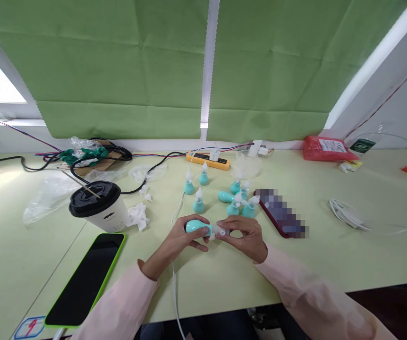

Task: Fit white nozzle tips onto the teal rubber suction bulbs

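In the head view, both hands meet over the pale green table (366, 245), just in front of a cluster of small teal bulbs (224, 196) with clear tips. Taking that cluster as the landmark, the held piece lies a little nearer the person than it, and slightly to its left.

The left hand (178, 241) is closed around a teal bulb (197, 228), thumb on top and fingers curled beneath. The right hand (244, 236) pinches the clear nozzle (221, 231) at the bulb's end between thumb and fingertips. The piece's long axis runs roughly left to right across the view, bulb end toward the left hand, nozzle end toward the right hand. So each hand has its own end, and the joint between bulb and nozzle sits between them; whether the two parts are fully seated I cannot tell.

Right of the cluster, touching close to it, lies a red-edged phone (281, 215) with a blurred screen. Well left of the cluster stands a paper cup (100, 208) with a black lid, and nearer the person from the cup lies a green-cased phone (86, 281), screen dark. Behind the cluster, toward the green blinds, sits a yellow power strip (208, 160). A white cable (173, 283) runs from the cluster area down past the left wrist to the table edge.
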Action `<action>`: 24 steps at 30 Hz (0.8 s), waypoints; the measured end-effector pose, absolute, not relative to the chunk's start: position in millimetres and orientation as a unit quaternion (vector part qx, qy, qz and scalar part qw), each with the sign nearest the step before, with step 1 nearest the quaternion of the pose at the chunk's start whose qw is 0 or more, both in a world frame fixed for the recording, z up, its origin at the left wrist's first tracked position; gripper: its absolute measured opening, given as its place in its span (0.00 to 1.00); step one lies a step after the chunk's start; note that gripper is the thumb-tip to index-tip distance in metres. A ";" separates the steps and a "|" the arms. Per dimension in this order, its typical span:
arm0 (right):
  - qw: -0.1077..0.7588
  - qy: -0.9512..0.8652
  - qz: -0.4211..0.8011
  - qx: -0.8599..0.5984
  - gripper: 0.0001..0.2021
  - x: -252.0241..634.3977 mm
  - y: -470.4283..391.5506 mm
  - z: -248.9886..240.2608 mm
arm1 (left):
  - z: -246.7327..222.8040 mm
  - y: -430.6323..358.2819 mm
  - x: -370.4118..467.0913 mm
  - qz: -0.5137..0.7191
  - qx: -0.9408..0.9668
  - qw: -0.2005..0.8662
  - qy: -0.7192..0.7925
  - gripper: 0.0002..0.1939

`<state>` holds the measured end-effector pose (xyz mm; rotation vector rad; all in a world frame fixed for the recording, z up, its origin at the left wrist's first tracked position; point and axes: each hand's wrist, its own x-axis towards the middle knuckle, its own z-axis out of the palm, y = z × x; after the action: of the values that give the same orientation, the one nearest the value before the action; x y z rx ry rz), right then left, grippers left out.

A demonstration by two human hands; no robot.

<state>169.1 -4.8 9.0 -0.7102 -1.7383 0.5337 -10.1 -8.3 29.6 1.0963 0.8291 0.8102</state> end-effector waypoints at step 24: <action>0.477 -0.630 0.461 -0.403 0.10 166.0 -10.2 2.0 | 20.2 -9.5 -6.4 0.366 0.604 0.550 0.445 0.17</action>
<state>166.0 -10.2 2.0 -0.9855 -1.5393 1.1260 -6.4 -9.5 20.2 1.4306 1.0544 0.8655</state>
